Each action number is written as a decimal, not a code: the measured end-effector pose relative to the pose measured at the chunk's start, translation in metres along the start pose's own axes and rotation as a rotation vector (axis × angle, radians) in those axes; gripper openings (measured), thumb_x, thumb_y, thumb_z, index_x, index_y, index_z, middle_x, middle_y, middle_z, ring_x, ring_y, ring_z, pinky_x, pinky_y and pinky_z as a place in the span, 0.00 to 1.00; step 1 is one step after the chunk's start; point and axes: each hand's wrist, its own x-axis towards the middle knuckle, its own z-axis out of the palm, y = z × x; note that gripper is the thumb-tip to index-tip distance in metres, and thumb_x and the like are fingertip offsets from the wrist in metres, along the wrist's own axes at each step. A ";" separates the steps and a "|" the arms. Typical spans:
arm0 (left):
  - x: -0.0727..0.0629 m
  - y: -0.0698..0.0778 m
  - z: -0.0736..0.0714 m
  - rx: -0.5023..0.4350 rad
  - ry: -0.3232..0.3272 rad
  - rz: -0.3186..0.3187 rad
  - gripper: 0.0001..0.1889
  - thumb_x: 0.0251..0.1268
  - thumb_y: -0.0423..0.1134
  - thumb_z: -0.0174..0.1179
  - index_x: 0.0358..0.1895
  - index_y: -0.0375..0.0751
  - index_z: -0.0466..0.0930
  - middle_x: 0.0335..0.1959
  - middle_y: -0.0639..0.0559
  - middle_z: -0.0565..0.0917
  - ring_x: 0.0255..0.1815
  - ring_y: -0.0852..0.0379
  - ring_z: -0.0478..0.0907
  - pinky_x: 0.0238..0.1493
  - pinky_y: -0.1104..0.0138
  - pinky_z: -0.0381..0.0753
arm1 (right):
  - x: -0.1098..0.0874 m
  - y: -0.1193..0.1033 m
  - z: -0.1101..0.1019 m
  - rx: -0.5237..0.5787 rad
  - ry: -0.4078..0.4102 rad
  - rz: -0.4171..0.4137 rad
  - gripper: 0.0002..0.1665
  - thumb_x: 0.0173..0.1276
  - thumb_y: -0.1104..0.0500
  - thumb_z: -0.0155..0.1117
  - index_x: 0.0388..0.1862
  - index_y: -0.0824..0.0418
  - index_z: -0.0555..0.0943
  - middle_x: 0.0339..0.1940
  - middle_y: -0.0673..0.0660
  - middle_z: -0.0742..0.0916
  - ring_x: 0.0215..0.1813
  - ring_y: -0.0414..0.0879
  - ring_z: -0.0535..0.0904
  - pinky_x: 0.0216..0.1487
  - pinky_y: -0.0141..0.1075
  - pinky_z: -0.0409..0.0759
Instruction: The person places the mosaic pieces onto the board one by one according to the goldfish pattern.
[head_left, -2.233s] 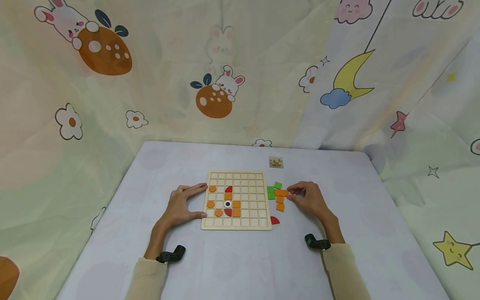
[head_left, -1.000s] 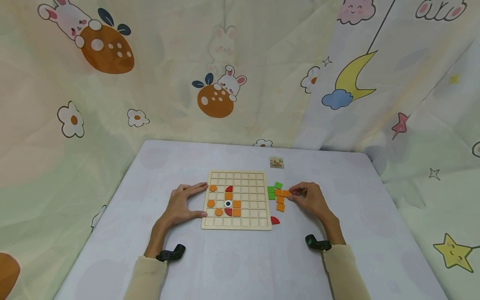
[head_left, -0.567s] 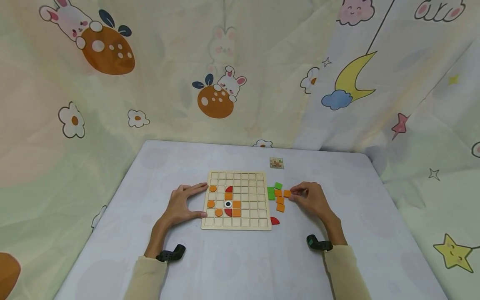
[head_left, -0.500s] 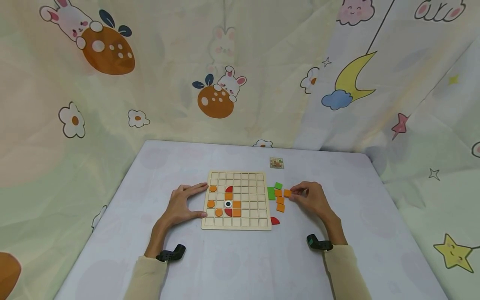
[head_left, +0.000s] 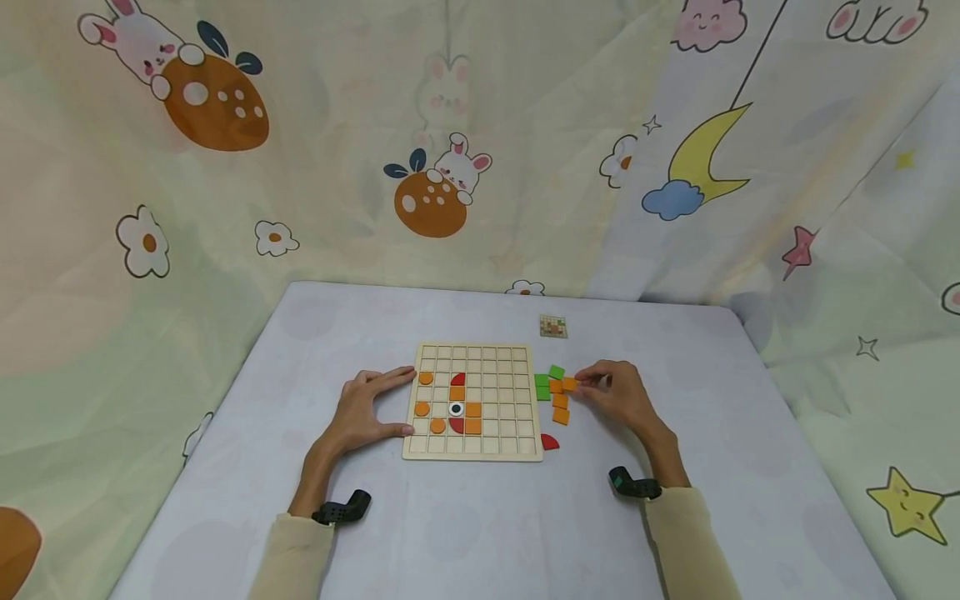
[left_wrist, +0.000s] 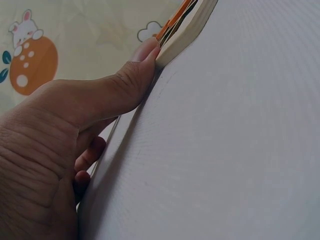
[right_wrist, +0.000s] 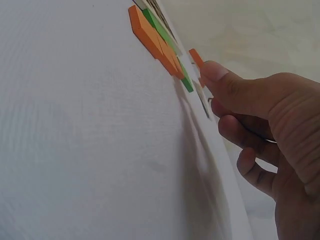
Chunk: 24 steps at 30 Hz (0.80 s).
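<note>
My right hand [head_left: 617,397] pinches an orange square tile [head_left: 569,384] between thumb and fingertips, right of the board. The right wrist view shows that tile raised above the tabletop, past the loose pieces. With thumb and fingers spread, my left hand [head_left: 363,408] touches the left edge of a wooden grid board [head_left: 506,417]. In the left wrist view, the thumb [left_wrist: 115,92] presses at the board's corner. On the board's left half sit orange discs [head_left: 425,378], orange squares [head_left: 472,409], red quarter-circles [head_left: 457,426] and a white disc with a black dot [head_left: 456,409].
Beside the board's right edge lie several loose orange tiles [head_left: 560,401], green tiles [head_left: 542,387] and a red quarter-circle [head_left: 550,442]. A small printed card [head_left: 553,326] lies farther back on the white-covered table [head_left: 465,533]. Patterned cloth [head_left: 330,125] hangs behind.
The orange tile in my right hand first shifted slightly right, away from the loose pieces, then came back left and slightly up. My left hand and the board stayed put.
</note>
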 end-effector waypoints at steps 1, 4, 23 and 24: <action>0.000 0.000 0.000 0.002 0.001 0.001 0.53 0.44 0.62 0.86 0.79 0.58 0.77 0.81 0.56 0.78 0.64 0.47 0.73 0.66 0.44 0.63 | 0.000 0.000 0.001 0.005 0.003 -0.005 0.10 0.64 0.64 0.84 0.44 0.61 0.95 0.37 0.55 0.95 0.40 0.44 0.82 0.45 0.34 0.75; 0.000 0.000 -0.001 0.002 0.004 0.002 0.53 0.43 0.62 0.86 0.79 0.58 0.77 0.80 0.56 0.78 0.64 0.47 0.73 0.66 0.44 0.63 | 0.002 -0.001 0.004 0.021 0.004 -0.022 0.10 0.64 0.64 0.84 0.44 0.61 0.95 0.38 0.55 0.95 0.40 0.43 0.82 0.46 0.34 0.74; 0.000 0.000 0.000 0.006 0.013 0.008 0.52 0.44 0.62 0.86 0.79 0.57 0.78 0.80 0.55 0.79 0.62 0.47 0.73 0.65 0.44 0.63 | 0.010 -0.018 0.018 0.057 -0.041 0.003 0.12 0.64 0.61 0.85 0.46 0.60 0.95 0.36 0.51 0.94 0.42 0.46 0.81 0.47 0.35 0.73; 0.000 0.000 0.000 0.000 0.012 0.007 0.52 0.44 0.62 0.87 0.79 0.57 0.78 0.80 0.56 0.78 0.62 0.48 0.73 0.65 0.44 0.63 | 0.011 -0.018 0.018 0.059 -0.042 0.001 0.12 0.64 0.60 0.85 0.45 0.60 0.95 0.36 0.51 0.93 0.42 0.46 0.81 0.47 0.34 0.74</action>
